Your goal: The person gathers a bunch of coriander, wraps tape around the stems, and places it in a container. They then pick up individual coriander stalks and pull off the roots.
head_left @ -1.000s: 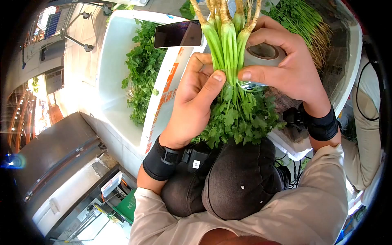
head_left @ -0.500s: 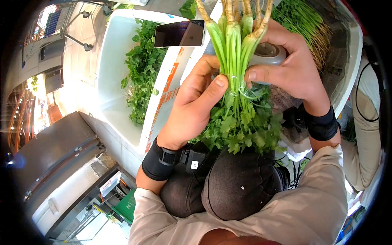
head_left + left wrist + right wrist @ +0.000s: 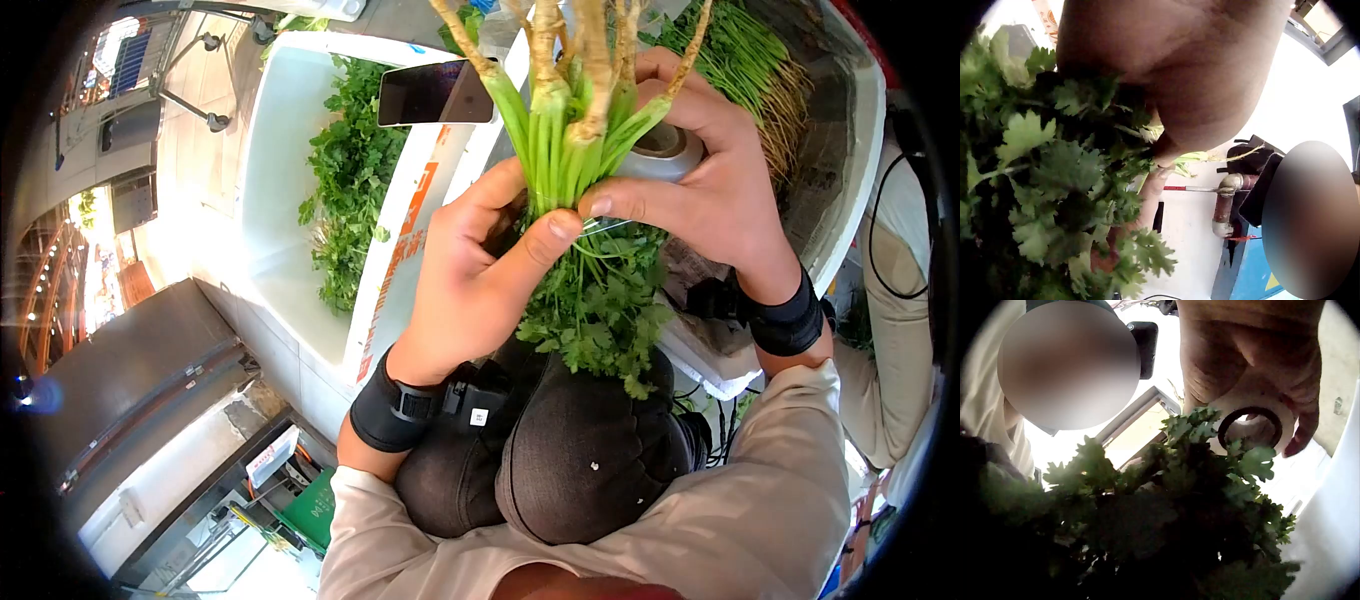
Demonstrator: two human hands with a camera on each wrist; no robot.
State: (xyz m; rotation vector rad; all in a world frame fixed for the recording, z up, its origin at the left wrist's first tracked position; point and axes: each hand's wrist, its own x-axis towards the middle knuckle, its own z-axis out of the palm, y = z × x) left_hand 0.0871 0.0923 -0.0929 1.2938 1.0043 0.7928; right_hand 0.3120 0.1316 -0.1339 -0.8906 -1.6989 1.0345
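A bunch of coriander [image 3: 555,165] stands roots up in front of the person, its leaves [image 3: 595,325] hanging over the dark trousers. The left hand [image 3: 465,270] grips the stems from the left, thumb across their front. In the right hand [image 3: 705,185] is a roll of clear tape [image 3: 655,168], its ring also showing in the right wrist view [image 3: 1286,428]. A thin shiny strip of tape [image 3: 612,226] runs by the right thumb at the stems, where both thumb tips nearly meet. Leaves [image 3: 1063,175] fill much of the left wrist view.
On the left, a white foam box [image 3: 265,190] holds more greens [image 3: 350,160]. A phone [image 3: 435,95] lies on the box edge. More rooted greens [image 3: 745,70] lie in a white container [image 3: 860,130] at the right, near another person's trouser leg [image 3: 890,330].
The bunch has tipped and turned so its roots spread wider toward the head camera. Both hands sit slightly lower, still close together at the stems.
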